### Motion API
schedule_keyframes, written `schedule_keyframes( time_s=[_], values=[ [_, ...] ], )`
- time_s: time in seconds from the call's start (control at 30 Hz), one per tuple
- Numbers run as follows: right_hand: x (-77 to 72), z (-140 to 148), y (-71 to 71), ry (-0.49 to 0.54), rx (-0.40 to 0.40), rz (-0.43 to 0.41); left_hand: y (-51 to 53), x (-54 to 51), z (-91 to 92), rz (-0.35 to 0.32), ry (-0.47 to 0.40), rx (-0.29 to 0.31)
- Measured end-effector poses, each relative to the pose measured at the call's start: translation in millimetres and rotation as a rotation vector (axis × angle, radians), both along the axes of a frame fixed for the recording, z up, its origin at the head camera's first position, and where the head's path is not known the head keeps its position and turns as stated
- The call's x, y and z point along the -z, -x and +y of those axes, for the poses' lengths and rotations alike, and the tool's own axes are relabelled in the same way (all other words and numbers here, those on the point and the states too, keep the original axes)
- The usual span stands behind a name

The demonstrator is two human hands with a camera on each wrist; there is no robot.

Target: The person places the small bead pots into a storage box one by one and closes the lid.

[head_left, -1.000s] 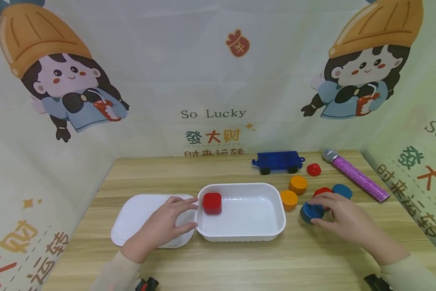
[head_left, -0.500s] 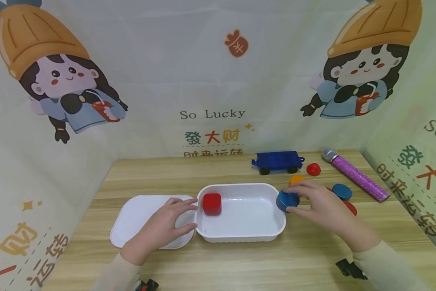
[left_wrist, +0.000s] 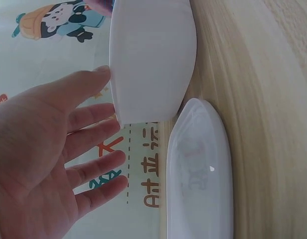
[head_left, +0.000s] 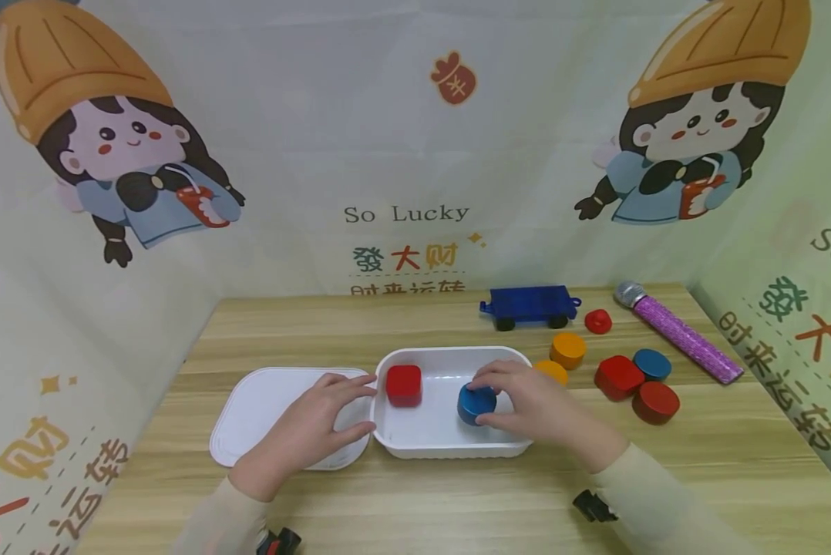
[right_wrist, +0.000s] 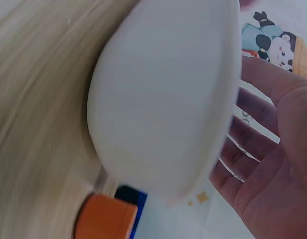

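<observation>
The white box (head_left: 450,452) stands at mid-table with a red block (head_left: 404,385) inside at its left end. My right hand (head_left: 536,405) pinches a round blue block (head_left: 476,405) inside the box, right of the red one. In the right wrist view the box wall (right_wrist: 158,104) hides that hand's fingertips (right_wrist: 258,107) and the blue block. My left hand (head_left: 307,428) touches the box's left rim with outstretched fingers, over the white lid (head_left: 256,408). The left wrist view shows the thumb and fingers of that hand (left_wrist: 59,144) at the box edge (left_wrist: 151,59).
Right of the box lie orange blocks (head_left: 568,351), red blocks (head_left: 619,378) and a flat-topped blue block (head_left: 652,364). Behind them are a blue wagon (head_left: 532,306), a small red piece (head_left: 598,321) and a pink microphone (head_left: 686,338). A printed cloth surrounds the table.
My right hand has carried the round blue block leftward from beside the red blocks, over the rim and into the box. My left hand has stayed at the box's left rim.
</observation>
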State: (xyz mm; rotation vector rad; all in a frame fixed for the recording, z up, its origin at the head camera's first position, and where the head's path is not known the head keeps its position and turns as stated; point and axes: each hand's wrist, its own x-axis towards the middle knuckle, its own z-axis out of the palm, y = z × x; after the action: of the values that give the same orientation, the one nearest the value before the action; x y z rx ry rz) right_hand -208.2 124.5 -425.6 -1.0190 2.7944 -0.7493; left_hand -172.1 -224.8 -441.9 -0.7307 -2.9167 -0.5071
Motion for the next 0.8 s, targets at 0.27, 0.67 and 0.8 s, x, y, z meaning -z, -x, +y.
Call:
schedule_keyframes(
  time_s=[0.27, 0.67, 0.8],
  values=[
    [11.5, -29.8, 5.8, 0.005, -0.095, 0.031, 1.6, 0.9, 0.6, -0.009, 0.004, -0.001],
    [8.5, -74.4, 15.3, -0.058, -0.223, -0.014, 0.6, 0.5, 1.1, -0.032, -0.027, -0.015],
    [10.0, -85.7, 16.7, -0.066, -0.266, 0.011, 0.2, 0.6, 0.7, -0.016, -0.035, -0.003]
  ],
)
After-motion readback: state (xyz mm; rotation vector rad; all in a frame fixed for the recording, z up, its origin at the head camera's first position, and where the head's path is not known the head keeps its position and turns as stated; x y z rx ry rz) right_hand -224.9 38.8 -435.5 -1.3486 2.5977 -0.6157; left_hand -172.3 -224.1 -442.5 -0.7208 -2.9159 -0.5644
